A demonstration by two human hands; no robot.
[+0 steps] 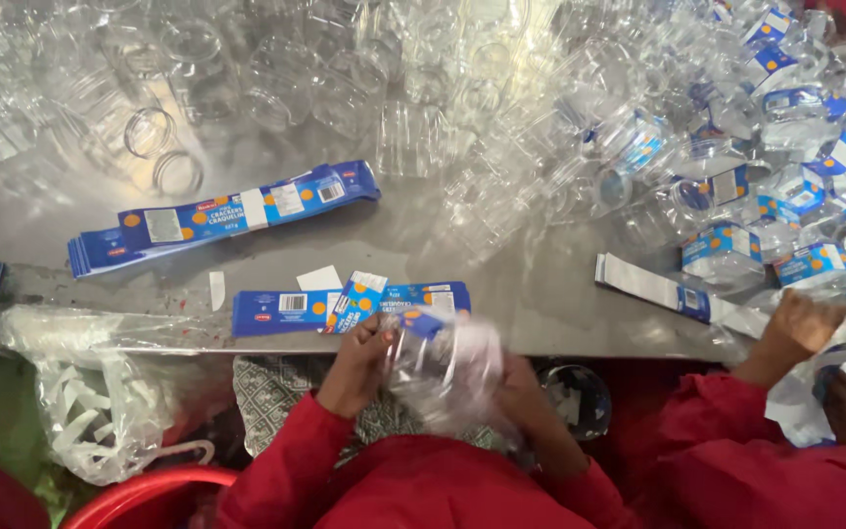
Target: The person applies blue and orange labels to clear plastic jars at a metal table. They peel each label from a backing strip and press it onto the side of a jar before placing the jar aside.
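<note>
Head view looks straight down on your two hands at the near edge of the grey metal bench (501, 294). Your left hand (364, 358) and right hand (516, 387) both grip a clear plastic jar (443, 367), blurred in the frame, held between them just off the bench edge. The fingers of your left hand (384, 338) are curled onto the jar's left side where a blue label (423, 323) lies against it; your right-hand fingers are wrapped round the jar's right side, mostly hidden behind the plastic.

Just past the jar at 12 o'clock, a short stack of flat blue labels (286, 309) lies on the bench. A longer fanned stack of blue labels (227, 211) lies further off at 11 o'clock. Unlabelled clear jars (276, 88) crowd the far side from 10 to 12 o'clock. Labelled jars (766, 196) with blue and orange bands pile up at 2 o'clock.

At 3 o'clock, another person's hand (800, 328) in a red sleeve rests at the bench edge, just beside a strip of labels (653, 284). At 9 o'clock, a clear plastic bag (100, 402) of white paper scraps hangs from the bench edge above a red tub (139, 490).
</note>
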